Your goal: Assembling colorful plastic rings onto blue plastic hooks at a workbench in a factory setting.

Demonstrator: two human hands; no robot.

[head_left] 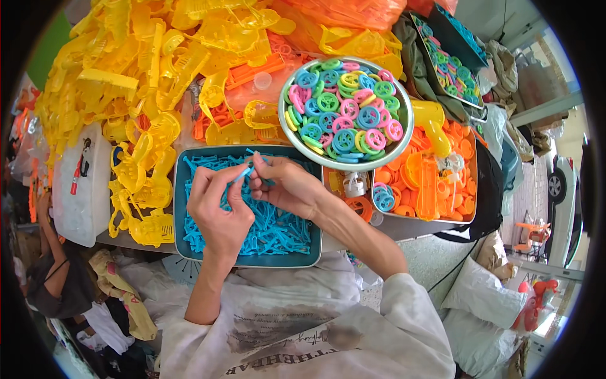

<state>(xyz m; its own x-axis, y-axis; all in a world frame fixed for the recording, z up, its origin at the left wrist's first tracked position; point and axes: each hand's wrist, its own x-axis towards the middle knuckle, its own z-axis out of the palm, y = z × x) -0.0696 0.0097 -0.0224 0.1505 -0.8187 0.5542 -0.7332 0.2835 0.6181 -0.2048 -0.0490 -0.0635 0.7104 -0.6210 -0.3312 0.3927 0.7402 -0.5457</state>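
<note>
My left hand [219, 205] and my right hand [285, 184] meet over the far half of a dark blue tray [252, 263]. Pinched between the fingertips of both is a small light-blue plastic piece [243, 173]; the fingers partly cover it. Beneath them, the tray holds a heap of slender blue plastic parts [278, 228], many with a loop at one end. Just beyond my right hand stands a round metal bowl [409, 123], heaped with little spoked wheels [344, 117] in pink, green, blue and yellow.
Yellow plastic parts [120, 69] pile high at the far left. Right of the bowl, a tray carries orange parts [435, 183] and a yellow piece [432, 123]. A white bin [82, 189] stands left. Another person's arm [53, 252] shows at the left edge. White sacks [486, 294] lie right.
</note>
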